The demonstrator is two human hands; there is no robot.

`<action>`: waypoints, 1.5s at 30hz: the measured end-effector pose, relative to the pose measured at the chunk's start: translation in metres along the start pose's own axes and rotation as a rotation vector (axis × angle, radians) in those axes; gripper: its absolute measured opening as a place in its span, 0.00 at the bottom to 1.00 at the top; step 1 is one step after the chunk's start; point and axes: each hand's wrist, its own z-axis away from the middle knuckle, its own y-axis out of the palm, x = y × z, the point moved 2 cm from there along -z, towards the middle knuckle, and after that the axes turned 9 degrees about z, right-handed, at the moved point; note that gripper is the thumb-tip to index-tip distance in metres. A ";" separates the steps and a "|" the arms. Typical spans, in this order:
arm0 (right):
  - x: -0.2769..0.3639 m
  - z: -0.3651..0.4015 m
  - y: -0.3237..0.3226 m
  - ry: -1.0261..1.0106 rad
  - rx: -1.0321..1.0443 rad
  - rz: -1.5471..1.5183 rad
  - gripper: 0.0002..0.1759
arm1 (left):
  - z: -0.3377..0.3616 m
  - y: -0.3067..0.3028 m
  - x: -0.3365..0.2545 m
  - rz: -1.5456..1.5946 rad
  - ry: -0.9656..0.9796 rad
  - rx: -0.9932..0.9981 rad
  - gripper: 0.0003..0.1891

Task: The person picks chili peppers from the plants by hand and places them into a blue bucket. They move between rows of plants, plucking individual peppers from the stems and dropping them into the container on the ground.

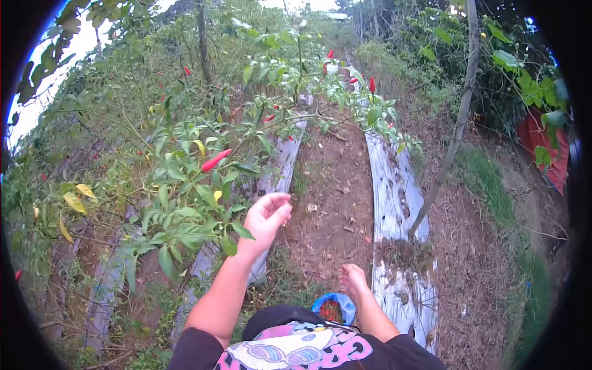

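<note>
My left hand (pixel 268 217) is raised beside a leafy chili plant (pixel 197 203), its fingers curled in toward the thumb. Whatever it may hold is hidden. A large red chili (pixel 216 160) sits among the leaves up and to the left of this hand, apart from it. Lower down, my right hand (pixel 354 279) hangs just above a blue container (pixel 347 306), with its fingers bent together. I cannot make out anything in them. Small red and green chilies (pixel 331 311) lie inside the container, close against my body.
A dirt path (pixel 336 203) runs ahead between strips of silvery plastic sheeting (pixel 388 185). A thin leaning trunk (pixel 459 123) stands on the right. More chili plants crowd the left, and a branch with red chilies (pixel 372 86) reaches across the path. Red cloth (pixel 546 148) hangs far right.
</note>
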 end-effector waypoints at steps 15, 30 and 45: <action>0.056 0.149 0.014 -0.204 0.117 0.118 0.07 | -0.154 0.103 -0.027 0.717 -0.009 0.133 0.08; 0.198 0.233 -0.068 -0.948 -0.183 0.268 0.07 | 0.028 0.105 0.043 0.616 -0.064 0.077 0.11; 0.177 0.199 -0.061 -0.672 0.548 0.552 0.06 | 0.101 0.129 0.043 0.569 0.019 -0.270 0.15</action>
